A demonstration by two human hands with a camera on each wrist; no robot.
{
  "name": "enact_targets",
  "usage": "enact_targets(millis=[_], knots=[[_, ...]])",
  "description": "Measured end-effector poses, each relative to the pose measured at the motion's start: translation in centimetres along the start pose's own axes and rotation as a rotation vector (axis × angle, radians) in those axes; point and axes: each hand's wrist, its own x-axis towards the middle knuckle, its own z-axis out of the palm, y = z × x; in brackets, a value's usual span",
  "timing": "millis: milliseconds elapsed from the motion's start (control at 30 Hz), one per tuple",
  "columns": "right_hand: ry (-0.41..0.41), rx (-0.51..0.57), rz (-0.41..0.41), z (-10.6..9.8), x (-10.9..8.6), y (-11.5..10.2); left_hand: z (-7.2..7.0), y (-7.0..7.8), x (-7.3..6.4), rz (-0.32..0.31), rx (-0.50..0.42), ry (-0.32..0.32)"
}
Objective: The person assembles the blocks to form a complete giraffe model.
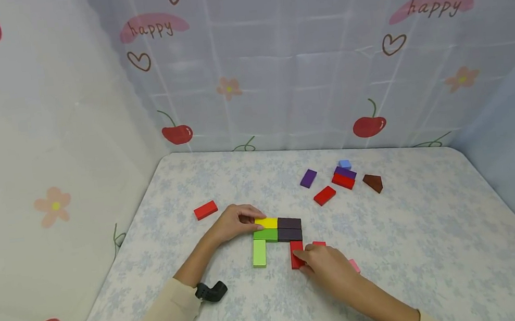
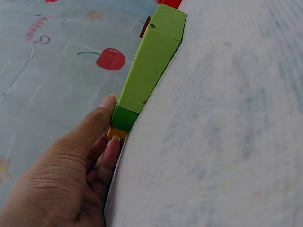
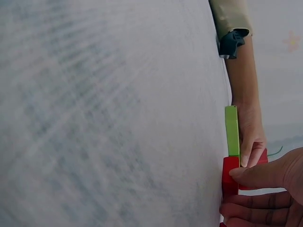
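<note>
Green and yellow blocks lie flat on the table in the head view, joined to two dark blocks [image 1: 289,223]. My left hand [image 1: 236,222] pinches the left end of the yellow block [image 1: 268,223]; its thumb lies near the green block [image 1: 265,235]. From the green one, a light green block [image 1: 259,254] extends toward me. My right hand [image 1: 331,266] holds a red block [image 1: 296,248] between thumb and fingers, its far end against the dark blocks. In the right wrist view the thumb [image 3: 251,175] presses this red block's face. Part of it is hidden by the fingers.
Beyond the hands lie a purple block [image 1: 308,178], a loose red block [image 1: 324,196], touching purple and red blocks [image 1: 343,181], a blue piece [image 1: 345,164] and a brown piece [image 1: 373,183]. Another red block [image 1: 205,210] is at left. A pink piece [image 1: 354,266] shows behind my right hand.
</note>
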Motion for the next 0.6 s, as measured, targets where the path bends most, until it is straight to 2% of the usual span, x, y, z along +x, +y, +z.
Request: enact_targets(millis=[433,533,600], knots=[[0.013,-0.018,0.023,0.0,0.0,-0.1,-0.2,0.2,0.0,0.015,-0.004,-0.011],[0.002,-0.023,0.053,-0.4,-0.1,-0.2,-0.2,0.3,-0.1,0.011,-0.008,-0.008],[0.023,-0.022,0.077,-0.9,-0.3,-0.1,-0.2,1.0,-0.2,0.005,-0.014,-0.004]])
